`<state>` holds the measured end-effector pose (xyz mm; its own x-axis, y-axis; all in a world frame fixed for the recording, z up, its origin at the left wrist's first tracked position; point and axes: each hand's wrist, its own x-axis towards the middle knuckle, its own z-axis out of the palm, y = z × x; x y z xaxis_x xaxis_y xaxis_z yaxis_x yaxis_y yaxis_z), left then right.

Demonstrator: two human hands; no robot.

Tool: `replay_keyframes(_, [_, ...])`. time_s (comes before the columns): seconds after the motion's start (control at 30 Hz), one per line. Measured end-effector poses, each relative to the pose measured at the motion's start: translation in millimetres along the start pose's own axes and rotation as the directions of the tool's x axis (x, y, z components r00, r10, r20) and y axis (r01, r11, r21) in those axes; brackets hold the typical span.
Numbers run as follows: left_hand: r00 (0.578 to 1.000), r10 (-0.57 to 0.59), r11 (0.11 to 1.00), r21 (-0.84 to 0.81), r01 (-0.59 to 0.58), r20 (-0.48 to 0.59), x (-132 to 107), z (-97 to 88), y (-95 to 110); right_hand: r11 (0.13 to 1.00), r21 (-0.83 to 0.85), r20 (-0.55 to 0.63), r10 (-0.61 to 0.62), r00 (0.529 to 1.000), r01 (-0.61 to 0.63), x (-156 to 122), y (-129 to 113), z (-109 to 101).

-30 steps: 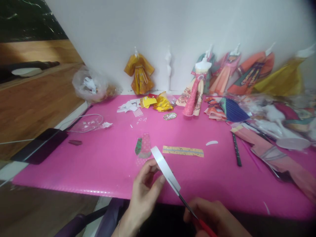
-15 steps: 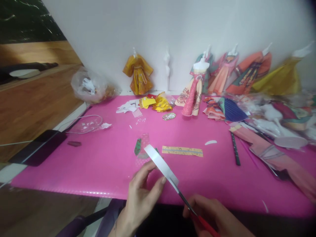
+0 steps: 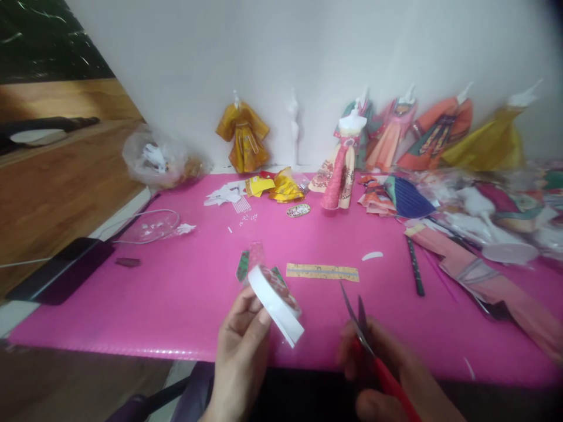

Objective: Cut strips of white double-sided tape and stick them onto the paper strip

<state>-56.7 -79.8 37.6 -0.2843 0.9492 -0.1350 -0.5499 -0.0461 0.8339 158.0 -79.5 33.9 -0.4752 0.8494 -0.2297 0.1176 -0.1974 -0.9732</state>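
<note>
Gripping the white strip [image 3: 275, 310], I hold it to the near left of the tan strip [image 3: 323, 272], raised over the counter [image 3: 176, 316]. Its long axis runs diagonally: one end points away and left, the other near and right, finishing in a straight edge. The stock is thin and paper-like, bent in a curve; its plain white face is turned to the camera, and a reddish patterned surface shows along its right side. The fingers of the left hand [image 3: 241, 340] are closed on it, thumb against the white face.

The scissors [image 3: 366, 344] are to the near right of the tan strip. Their long axis runs from the red handles to narrow, pointed tips directed away and slightly left, toward the tan strip. The blades are parted in a narrow V, clear of the white strip. The fingers of the right hand [image 3: 404, 357] curl around the handles; how far they are spread I cannot tell.

The tan strip is a flat rectangle lying crosswise, printed with dark curls and a grey-blue lengthwise line. Left of it lie an angular green piece [image 3: 241, 266] and a pale-patterned pink piece [image 3: 255, 252], partly covered from view by the white strip. Beyond its right end lies a curved white sliver [image 3: 372, 256]. The counter surface is glossy pink.
</note>
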Motion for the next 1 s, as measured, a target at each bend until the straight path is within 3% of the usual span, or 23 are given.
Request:
replay_keyframes(0.1, [0.990,-0.139,0.986,-0.087,0.140,0.018,-12.2,13.1,-10.4,0.978,-0.135,-0.102,-0.171,0.980,0.157,6.6,12.3,2.6])
replay_keyframes(0.23, [0.970,-0.234,0.958,-0.155,0.242,0.069,-22.5,23.9,-25.8,0.927,-0.216,-0.219,-0.353,0.910,0.308,12.2,26.9,11.3])
replay_keyframes(0.37, [0.947,-0.296,0.925,-0.208,0.317,0.128,-25.5,29.1,-33.8,0.938,-0.191,-0.360,-0.342,0.868,0.290,12.9,34.8,19.7])
replay_keyframes(0.47, [0.946,-0.305,0.913,-0.249,0.324,0.113,-26.5,30.1,-37.8,0.929,-0.240,-0.399,-0.360,0.844,0.283,12.6,38.5,21.4])
replay_keyframes(0.67, [0.931,-0.258,0.925,-0.211,0.315,0.257,-30.2,17.2,-51.8,0.835,-0.373,-0.453,-0.544,0.706,0.404,16.2,26.4,15.0])
replay_keyframes(0.77, [0.948,-0.216,0.974,-0.023,0.227,0.235,-34.4,4.6,-49.6,0.799,-0.403,-0.476,-0.599,0.644,0.446,19.3,12.1,10.2])
replay_keyframes(0.83, [0.988,-0.065,0.990,0.131,0.047,0.137,-37.0,-2.0,-40.0,0.780,-0.410,-0.454,-0.624,0.636,0.472,19.7,5.5,7.2])
replay_keyframes(0.87, [0.997,0.064,0.979,0.189,-0.073,0.053,-37.6,-3.9,-33.2,0.775,-0.407,-0.434,-0.630,0.643,0.484,19.3,3.6,5.9])
replay_keyframes(0.93, [0.959,0.281,0.913,0.317,-0.255,-0.038,-36.8,-5.1,-17.5,0.768,-0.394,-0.389,-0.637,0.665,0.505,17.2,2.1,4.0])
replay_keyframes(1.0, [0.956,0.295,0.842,0.470,-0.263,0.007,-33.1,-3.6,-3.0,0.774,-0.365,-0.325,-0.626,0.709,0.517,14.6,2.5,3.5])
